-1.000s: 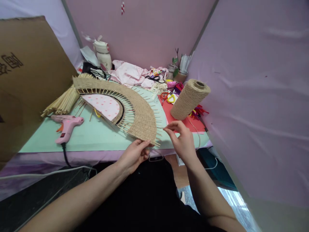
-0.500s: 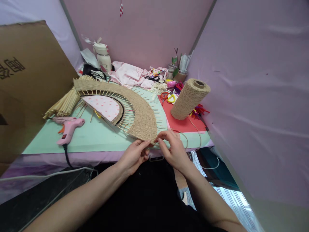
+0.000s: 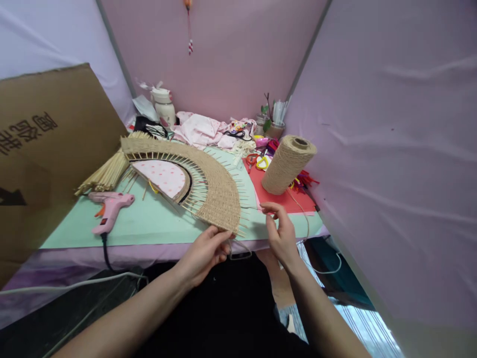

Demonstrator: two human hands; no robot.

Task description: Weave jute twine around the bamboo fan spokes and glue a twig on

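Note:
A half-round woven fan point(image 3: 223, 194) of tan twine on thin sticks lies on the pale green table cover, its stick ends poking out along the outer rim. Pinched between thumb and fingers of my left hand point(image 3: 208, 251) is the near lower corner of this fan. My right hand point(image 3: 281, 233) is off to the right, apart from the fan, with its fingers curled around a strand of twine point(image 3: 251, 207) that runs across from the rim. A loose loop of cord point(image 3: 242, 256) hangs below the fan's corner. At the fan's centre is a pink dotted half-disc point(image 3: 164, 176).
A tall twine spool point(image 3: 286, 166) stands on red sheets point(image 3: 298, 203) at right, beside scissors point(image 3: 263, 163). A pink glue gun point(image 3: 111, 206) and a stick bundle point(image 3: 106, 171) lie left, by a cardboard box point(image 3: 48, 149). Cloth point(image 3: 197, 128) and a bottle point(image 3: 164, 107) are at the back.
My right hand has moved right, away from the fan's corner, drawing the strand out. My left hand keeps its hold on the corner. The camera view has tilted slightly upward.

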